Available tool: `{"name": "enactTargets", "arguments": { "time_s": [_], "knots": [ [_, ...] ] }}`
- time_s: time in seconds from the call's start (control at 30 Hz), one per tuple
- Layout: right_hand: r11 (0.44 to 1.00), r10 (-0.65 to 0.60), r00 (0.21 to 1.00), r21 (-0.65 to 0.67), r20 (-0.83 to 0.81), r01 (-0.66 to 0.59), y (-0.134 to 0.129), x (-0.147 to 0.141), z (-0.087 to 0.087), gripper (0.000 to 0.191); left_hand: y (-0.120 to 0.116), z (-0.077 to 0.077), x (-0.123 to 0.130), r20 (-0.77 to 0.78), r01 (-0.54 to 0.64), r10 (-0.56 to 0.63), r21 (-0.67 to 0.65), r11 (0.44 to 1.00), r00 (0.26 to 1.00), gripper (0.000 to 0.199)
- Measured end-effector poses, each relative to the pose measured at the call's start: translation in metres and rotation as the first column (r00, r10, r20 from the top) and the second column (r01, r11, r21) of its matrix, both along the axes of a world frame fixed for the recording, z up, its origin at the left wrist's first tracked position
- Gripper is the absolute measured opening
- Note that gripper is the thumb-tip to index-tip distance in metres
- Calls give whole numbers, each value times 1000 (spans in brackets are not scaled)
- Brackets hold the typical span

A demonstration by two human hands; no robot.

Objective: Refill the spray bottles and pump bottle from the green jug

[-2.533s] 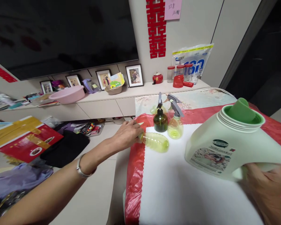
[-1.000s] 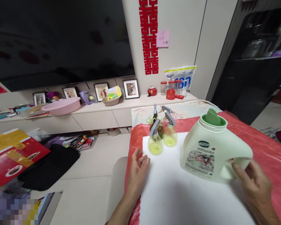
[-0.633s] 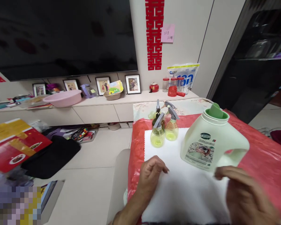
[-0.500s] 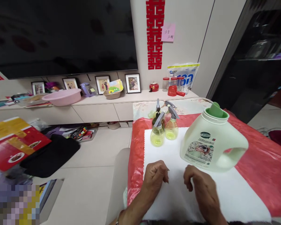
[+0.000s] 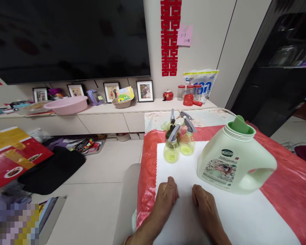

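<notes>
My left hand (image 5: 165,195) is curled into a loose fist over the white cloth (image 5: 183,217), with no object showing in it. A short gap away, my right hand (image 5: 204,204) is likewise closed, and nothing shows in its fingers. Beyond the left hand stand a small spray bottle (image 5: 171,154) and a second spray bottle (image 5: 187,146), both holding a little yellow-green liquid. A dark spray bottle (image 5: 172,127) is partly hidden behind them. To the right of my right hand, a large pale green detergent jug (image 5: 234,163) stands upright, a green cap or cup (image 5: 240,125) in its mouth.
A red plastic cover (image 5: 293,183) lies under the cloth. Behind the table runs a low cabinet (image 5: 102,123) bearing a pink basin (image 5: 67,104), picture frames, a red pot (image 5: 168,95) and red-lidded jars. Boxes and a black bag (image 5: 53,170) lie on the floor at left.
My right hand has moved left toward my left hand, and its fingers have curled in further. The left hand has also closed more. The bottles and jug stay put.
</notes>
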State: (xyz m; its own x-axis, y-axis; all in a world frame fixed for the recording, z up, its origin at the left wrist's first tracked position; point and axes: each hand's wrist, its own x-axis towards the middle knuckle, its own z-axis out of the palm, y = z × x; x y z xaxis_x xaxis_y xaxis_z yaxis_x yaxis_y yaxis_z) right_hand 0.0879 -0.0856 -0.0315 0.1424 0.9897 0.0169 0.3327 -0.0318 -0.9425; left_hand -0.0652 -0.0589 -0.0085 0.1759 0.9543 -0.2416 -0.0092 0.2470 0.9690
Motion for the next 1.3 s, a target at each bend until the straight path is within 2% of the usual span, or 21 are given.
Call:
{"name": "enactTargets", "arguments": {
  "time_s": [0.1, 0.37, 0.53, 0.77, 0.93, 1.17, 1.3],
  "knots": [
    [1000, 4, 1000, -20, 10, -3, 1, 0, 3, 85, -4, 1, 3, -42, -48, 52, 85, 995, 998, 80],
    [999, 19, 999, -48, 45, -17, 0, -1, 14, 89, -10, 12, 3, -81, 0, 8, 101, 995, 997, 78],
    [998, 22, 998, -55, 60, -19, 0, -2, 17, 91, -9, 11, 3, -120, 12, 2, 120, 993, 993, 80],
    [998, 34, 997, -64, 75, -29, 0, -2, 25, 91, -9, 8, 3, -93, 20, -9, 121, 992, 996, 79],
    [997, 30, 996, -72, 78, -25, 0, -3, 25, 92, -10, 6, 3, -118, 28, -12, 132, 991, 993, 79],
    [998, 37, 996, -62, 80, -32, -1, -4, 22, 91, -10, 12, 4, -145, 44, -28, 110, 993, 989, 79],
    [998, 39, 996, -46, 80, -36, -1, -2, 18, 91, -10, 9, 5, -128, 49, -35, 105, 993, 991, 77]
  ]
}}
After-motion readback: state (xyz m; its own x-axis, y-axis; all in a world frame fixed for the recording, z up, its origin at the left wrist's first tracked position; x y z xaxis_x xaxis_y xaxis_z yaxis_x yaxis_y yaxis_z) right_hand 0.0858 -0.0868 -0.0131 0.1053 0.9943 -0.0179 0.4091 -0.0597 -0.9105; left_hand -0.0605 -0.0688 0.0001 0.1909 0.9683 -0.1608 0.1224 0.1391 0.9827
